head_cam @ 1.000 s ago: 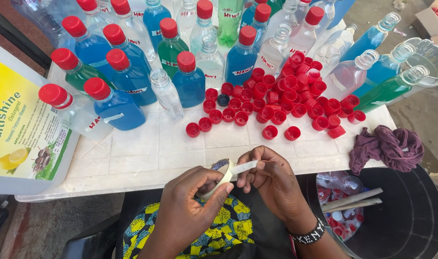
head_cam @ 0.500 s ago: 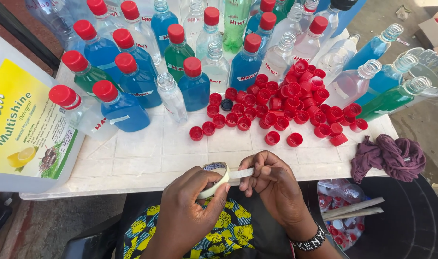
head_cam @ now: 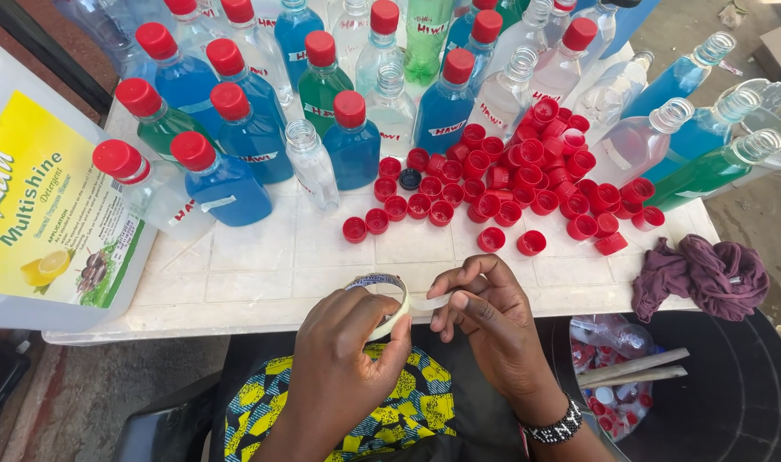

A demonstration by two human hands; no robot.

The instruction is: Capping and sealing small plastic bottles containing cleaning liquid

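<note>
My left hand (head_cam: 343, 359) grips a roll of clear adhesive tape (head_cam: 382, 295) at the near edge of the white tiled table (head_cam: 262, 257). My right hand (head_cam: 485, 321) pinches the loose end of the tape, pulled a short way out to the right of the roll. Just beyond my hands lie several loose red bottle caps (head_cam: 510, 180). Behind them stand several plastic bottles of blue, green and clear liquid (head_cam: 236, 162), some with red caps on and some uncapped.
A large white jug with a yellow label (head_cam: 48, 222) lies at the table's left edge. A purple cloth (head_cam: 703, 274) sits at the right corner. A black tub (head_cam: 733, 393) with sticks and small items stands on the ground at lower right.
The view has shifted slightly. The roll has turned more upright in my left hand and the pulled strip of tape between my hands looks shorter.
</note>
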